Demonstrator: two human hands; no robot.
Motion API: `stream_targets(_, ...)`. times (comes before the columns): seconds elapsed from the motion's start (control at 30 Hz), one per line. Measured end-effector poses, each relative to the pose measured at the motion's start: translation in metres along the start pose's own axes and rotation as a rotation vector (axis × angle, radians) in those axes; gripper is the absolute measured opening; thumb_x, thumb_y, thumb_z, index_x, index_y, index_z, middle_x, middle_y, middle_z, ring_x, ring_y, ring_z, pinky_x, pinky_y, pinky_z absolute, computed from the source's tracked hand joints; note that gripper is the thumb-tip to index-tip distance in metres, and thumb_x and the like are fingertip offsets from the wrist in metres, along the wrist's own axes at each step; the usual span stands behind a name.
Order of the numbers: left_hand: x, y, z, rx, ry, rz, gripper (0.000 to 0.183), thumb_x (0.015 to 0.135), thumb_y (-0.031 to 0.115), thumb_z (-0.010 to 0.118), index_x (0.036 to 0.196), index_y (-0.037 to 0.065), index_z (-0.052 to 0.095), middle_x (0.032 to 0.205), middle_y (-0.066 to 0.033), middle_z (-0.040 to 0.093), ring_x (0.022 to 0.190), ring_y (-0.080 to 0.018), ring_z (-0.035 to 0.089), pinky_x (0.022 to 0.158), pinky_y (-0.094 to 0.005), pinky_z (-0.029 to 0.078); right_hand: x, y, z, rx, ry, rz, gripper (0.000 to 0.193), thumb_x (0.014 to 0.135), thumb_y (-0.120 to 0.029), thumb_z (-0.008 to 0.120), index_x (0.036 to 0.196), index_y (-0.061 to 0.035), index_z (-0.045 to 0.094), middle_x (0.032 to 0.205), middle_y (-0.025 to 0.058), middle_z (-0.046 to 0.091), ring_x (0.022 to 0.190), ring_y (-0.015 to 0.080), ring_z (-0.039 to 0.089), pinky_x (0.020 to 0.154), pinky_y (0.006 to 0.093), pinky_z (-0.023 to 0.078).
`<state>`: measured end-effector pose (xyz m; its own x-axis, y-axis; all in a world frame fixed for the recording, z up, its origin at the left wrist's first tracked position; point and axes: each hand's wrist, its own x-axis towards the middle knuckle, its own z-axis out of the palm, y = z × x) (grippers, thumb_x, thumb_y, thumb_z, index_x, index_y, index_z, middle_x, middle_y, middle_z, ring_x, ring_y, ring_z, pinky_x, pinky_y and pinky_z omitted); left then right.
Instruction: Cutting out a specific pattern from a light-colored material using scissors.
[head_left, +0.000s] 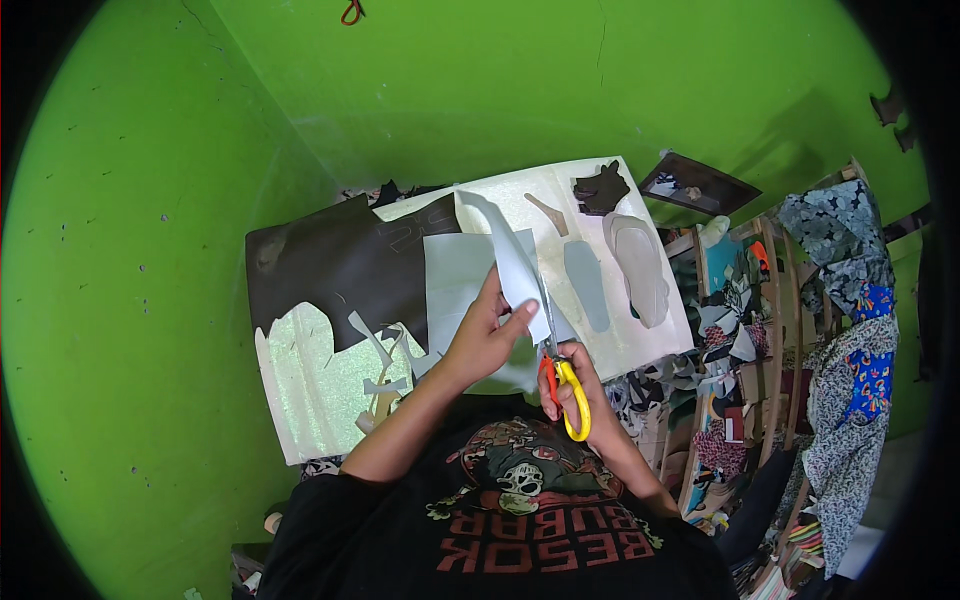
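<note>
My left hand [490, 335] grips a light grey sheet [514, 272] by its lower part, the thumb on top and the fingers behind. The sheet stands raised and curls at its far end. In my right hand [584, 378] is a pair of scissors [572, 402] with yellow and red handles. Its blades point away from me along the right edge of the sheet; how far apart they are I cannot tell. Under the raised sheet lies another pale grey piece [455, 262]. To the right rest a grey insole-shaped piece [587, 284] and a pale shoe-sole shape [637, 270].
A cream board [655, 345] carries the work. Dark brown material [325, 262] covers its left side, with thin scraps [372, 340] in front. A tan strip [545, 213] and a dark cut piece [600, 188] lie at the back. Shelves of scraps [735, 330] stand right; green walls [450, 90] close behind.
</note>
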<state>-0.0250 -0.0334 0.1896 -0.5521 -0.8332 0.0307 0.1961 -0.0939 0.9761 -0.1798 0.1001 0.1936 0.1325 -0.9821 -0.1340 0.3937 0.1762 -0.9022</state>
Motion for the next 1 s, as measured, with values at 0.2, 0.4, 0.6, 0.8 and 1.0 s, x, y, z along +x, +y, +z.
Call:
stream_targets(0.2,0.004,-0.002,0.005,0.018,0.293,0.063,0.046,0.102,0.016,0.053,0.143,0.0,0.038,0.116,-0.0082,0.06,0.105,-0.0121,0.056,0.089,-0.0279,0.046,-0.001,-0.001,0.005,-0.224,-0.022,0.043,0.047,0.091,0.001,0.061,0.128,-0.0039,0.033,0.089,0.0024,0.038,0.079,0.0093,0.043,0.07,0.023,0.039)
stream_targets(0.4,0.011,0.007,-0.015,-0.805,0.289,-0.266,0.04,0.102,0.031,0.053,0.129,0.002,0.056,0.11,-0.01,0.068,0.099,-0.0189,0.065,0.092,-0.033,0.05,-0.005,-0.001,0.005,-0.47,-0.088,-0.007,0.05,0.088,0.002,0.066,0.127,-0.0025,0.035,0.091,0.0017,0.04,0.082,0.0101,0.042,0.073,0.0227,0.039)
stream_targets(0.6,0.008,0.014,-0.016,-0.919,0.11,-0.251,0.054,0.102,0.043,0.047,0.136,0.001,0.049,0.128,-0.014,0.061,0.117,-0.0262,0.061,0.102,-0.0424,0.048,-0.005,-0.012,0.01,-0.084,-0.136,0.152,0.048,0.09,-0.001,0.065,0.128,-0.0043,0.036,0.09,0.0019,0.044,0.079,0.0085,0.044,0.069,0.0209,0.039)
stream_targets(0.8,0.007,0.004,-0.008,-0.918,0.05,-0.226,0.056,0.102,0.044,0.045,0.139,0.002,0.047,0.132,-0.0145,0.059,0.119,-0.0275,0.059,0.105,-0.0436,0.045,-0.005,-0.014,0.007,-0.068,-0.181,0.171,0.045,0.097,-0.014,0.057,0.133,-0.0044,0.033,0.095,0.0073,0.053,0.069,0.0082,0.049,0.065,0.0228,0.045)
stream_targets(1.0,0.01,0.005,0.007,-0.847,0.146,-0.155,0.052,0.103,0.038,0.046,0.141,0.002,0.046,0.128,-0.0124,0.061,0.117,-0.0226,0.06,0.102,-0.0395,0.047,-0.002,-0.007,0.007,-0.088,-0.185,0.109,0.048,0.099,-0.019,0.055,0.137,-0.0037,0.029,0.097,0.0086,0.053,0.071,0.0097,0.051,0.066,0.0239,0.046)
